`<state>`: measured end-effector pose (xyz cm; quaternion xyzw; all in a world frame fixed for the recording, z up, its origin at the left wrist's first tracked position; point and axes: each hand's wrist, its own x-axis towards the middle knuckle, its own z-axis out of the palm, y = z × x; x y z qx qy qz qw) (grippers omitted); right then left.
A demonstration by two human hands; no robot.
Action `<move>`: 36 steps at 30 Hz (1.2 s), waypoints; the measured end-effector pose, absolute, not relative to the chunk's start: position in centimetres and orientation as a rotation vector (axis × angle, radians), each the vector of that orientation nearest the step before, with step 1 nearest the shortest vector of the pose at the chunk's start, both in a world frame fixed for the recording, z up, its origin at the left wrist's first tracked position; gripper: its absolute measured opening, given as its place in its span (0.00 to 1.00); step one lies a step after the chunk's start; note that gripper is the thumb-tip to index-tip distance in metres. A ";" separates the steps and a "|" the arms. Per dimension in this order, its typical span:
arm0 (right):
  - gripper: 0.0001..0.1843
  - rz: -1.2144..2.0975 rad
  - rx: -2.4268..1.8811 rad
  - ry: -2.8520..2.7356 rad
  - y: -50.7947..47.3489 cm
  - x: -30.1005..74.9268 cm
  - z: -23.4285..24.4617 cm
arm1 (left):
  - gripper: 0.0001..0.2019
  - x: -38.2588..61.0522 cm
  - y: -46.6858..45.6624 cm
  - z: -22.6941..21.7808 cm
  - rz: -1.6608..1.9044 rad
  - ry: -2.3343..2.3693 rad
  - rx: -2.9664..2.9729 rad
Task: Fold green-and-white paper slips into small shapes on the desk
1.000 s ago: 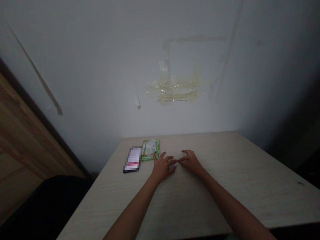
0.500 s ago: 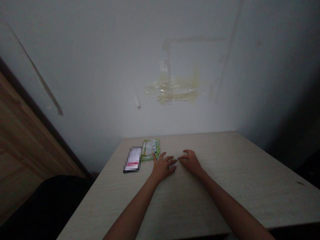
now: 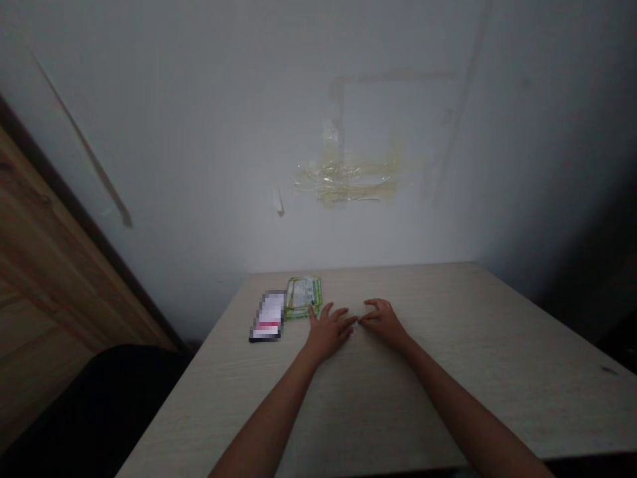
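A small, clear, shiny piece [image 3: 353, 329] lies on the table between my hands; its kind is too small to make out. My left hand [image 3: 328, 333] rests with its fingers spread, the fingertips on or right beside that piece. From the other side, my right hand [image 3: 387, 323] brings thumb and forefinger together at the piece's edge, while its other fingers stay raised and bent. Whatever sits in that pinch is hidden. Just beyond my left thumb is a stack of green and white printed packets [image 3: 303, 297].
A phone [image 3: 269, 315] with a blurred screen lies left of the packets. The pale wooden table [image 3: 478, 345] meets a grey wall [image 3: 199, 146] bearing strips of clear tape [image 3: 348, 179]. Wooden boards [image 3: 44, 232] and a dark shape [image 3: 99, 405] stand beyond the left edge.
My left fingers have straightened a little and reach slightly farther right, nearer my right fingertips. The whole view has shifted slightly. The packets and phone stay in place.
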<state>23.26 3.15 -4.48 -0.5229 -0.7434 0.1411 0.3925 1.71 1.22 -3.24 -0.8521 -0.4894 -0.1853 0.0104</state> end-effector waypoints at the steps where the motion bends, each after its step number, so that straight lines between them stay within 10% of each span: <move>1: 0.03 0.354 -1.333 -1.883 3.1 23.2 -4.5 | 0.18 1.7 1.3 -3.3 -0.572 -1.529 -2.662; 36: 0.04 0.289 -1.323 -1.898 2.6 23.1 -4.0 | 0.18 1.5 1.2 -2.7 -0.586 -1.609 -2.734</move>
